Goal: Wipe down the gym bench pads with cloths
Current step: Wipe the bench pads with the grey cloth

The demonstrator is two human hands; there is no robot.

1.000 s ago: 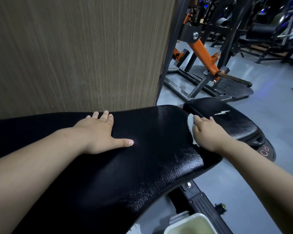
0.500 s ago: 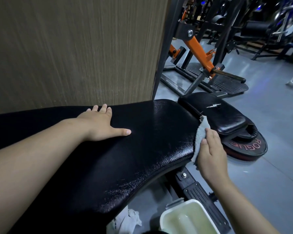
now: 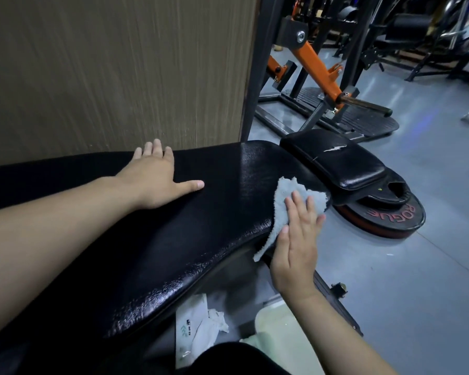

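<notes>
**Concealed or cut off:** The long pad (image 3: pixel 173 239) is cut by the left and lower frame edges, and its underframe is largely hidden beneath it. Part of the cloth (image 3: pixel 287 196) is covered by the right hand (image 3: pixel 295 247). Below the long pad's near edge, a pale tub (image 3: pixel 271 326) is partly masked by the right forearm and by a dark shape at the frame bottom. The print on the white bag (image 3: pixel 192 326) beside the tub cannot be read. Beyond the long pad's far end, a weight plate (image 3: pixel 390 217) is partly covered by the small pad (image 3: pixel 341 163).

**Counted:** Two pads, one cloth, two hands, one plate, one tub, one bag.

**Hands and cloth:** The left hand (image 3: pixel 152 180) is laid flat on the long pad's top, fingers straight and spread, nothing held. The cloth is draped over the long pad's corner nearest the small pad. It is pressed there by the right hand's straight fingers (image 3: pixel 298 209), which are not curled round it.

**Change from half a second earlier:** The cloth has been carried up from the long pad's end face onto its top corner. The left hand is unmoved.
</notes>
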